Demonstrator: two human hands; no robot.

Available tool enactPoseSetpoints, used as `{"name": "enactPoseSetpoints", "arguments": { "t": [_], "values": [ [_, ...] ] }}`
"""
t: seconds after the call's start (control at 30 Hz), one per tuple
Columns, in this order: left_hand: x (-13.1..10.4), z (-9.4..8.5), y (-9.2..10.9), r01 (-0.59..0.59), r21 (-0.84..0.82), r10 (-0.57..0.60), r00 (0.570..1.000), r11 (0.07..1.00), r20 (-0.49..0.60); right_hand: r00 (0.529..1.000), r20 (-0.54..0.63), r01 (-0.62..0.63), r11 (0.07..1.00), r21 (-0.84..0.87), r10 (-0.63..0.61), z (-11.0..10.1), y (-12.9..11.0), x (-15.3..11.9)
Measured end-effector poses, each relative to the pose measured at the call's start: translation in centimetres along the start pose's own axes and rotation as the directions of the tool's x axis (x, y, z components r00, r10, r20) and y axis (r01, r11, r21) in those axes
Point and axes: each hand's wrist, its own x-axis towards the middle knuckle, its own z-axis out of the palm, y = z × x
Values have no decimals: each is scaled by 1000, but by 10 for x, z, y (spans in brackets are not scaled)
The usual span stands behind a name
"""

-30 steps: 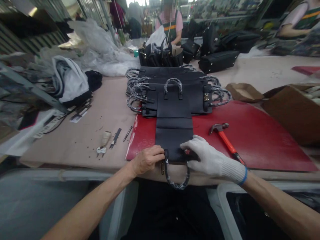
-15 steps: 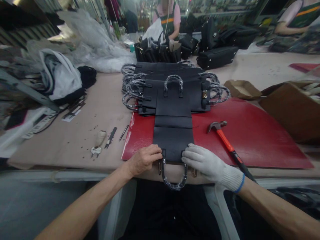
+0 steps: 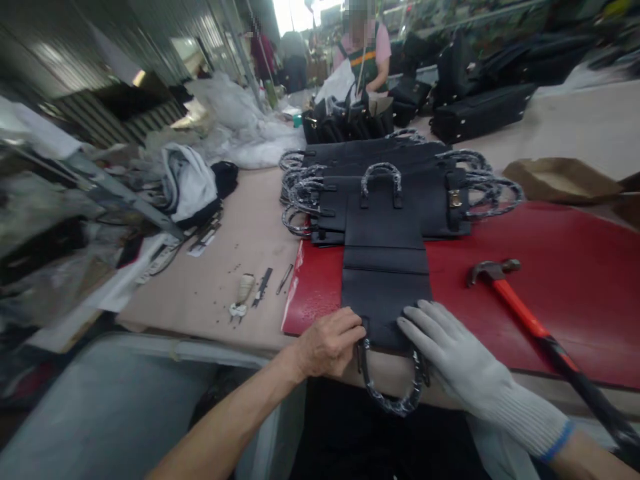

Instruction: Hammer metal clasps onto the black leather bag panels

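Observation:
A black leather bag panel (image 3: 385,287) lies lengthwise in front of me, its near end at the table's front edge. A plastic-wrapped handle (image 3: 395,404) on that end hangs over the edge. My left hand (image 3: 333,341), bare, has its fingers curled at the panel's near left corner, beside the handle's base. On the near right corner my right hand (image 3: 457,353), in a white knit glove, rests with fingers stretched out flat. A second wrapped handle (image 3: 381,172) sits at the panel's far end, which lies over a stack of black bag panels (image 3: 333,212).
Under the panel is a red mat (image 3: 320,293), with a claw hammer (image 3: 520,307) on its right. An awl-like tool with a wrapped grip (image 3: 245,288) and a metal strip (image 3: 263,287) lie left. Finished black bags (image 3: 483,113) and a co-worker (image 3: 367,60) are behind.
My view has turned left, so everything appears further right. The right hand's gloved fingers now lie more stretched out over the panel's corner. The left hand stays at its corner.

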Motion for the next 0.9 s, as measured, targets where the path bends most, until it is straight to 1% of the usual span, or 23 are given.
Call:
{"name": "enactPoseSetpoints", "arguments": {
  "t": [0.1,0.17,0.27,0.33,0.43,0.53,0.63,0.7,0.73,0.77,0.8,0.83,0.87,0.9],
  "values": [
    [1,1,-3,-4,18,2,995,1000,100,999,-51,-1,998,56,4,9,9,-3],
    [3,4,-4,5,34,-10,989,999,148,997,-75,9,995,97,-1,12,15,-3],
    [7,11,0,47,44,-54,983,998,175,996,-84,1,993,122,9,10,23,-3],
    [8,16,3,84,37,-88,985,996,151,998,-56,-31,990,139,39,8,25,-2],
    [7,22,5,100,-5,-100,992,995,72,997,-26,-63,985,162,68,7,23,-2],
    [8,23,7,130,-52,-128,991,990,42,995,-72,-52,990,134,62,10,19,0],
    [8,15,7,218,-122,-212,975,968,63,992,-98,-64,992,108,74,13,16,4],
    [4,0,2,311,-149,-313,950,939,15,990,-84,-98,987,129,110,13,14,5],
    [1,-11,-3,397,-130,-404,914,909,-34,989,-72,-117,983,143,128,12,13,6],
    [-4,-24,-10,509,-88,-516,852,856,-89,987,-62,-134,979,154,145,11,12,6],
    [-10,-38,-19,651,-16,-646,750,759,-145,986,-51,-149,976,162,159,9,10,6],
    [-18,-52,-30,785,89,-766,618,613,-178,985,-34,-164,973,165,172,6,8,6],
    [-26,-65,-43,868,207,-857,487,452,-169,983,-14,-176,970,167,180,3,6,6],
    [-34,-76,-57,900,318,-921,358,297,-152,982,12,-189,967,169,190,1,4,6]
  ]
}}
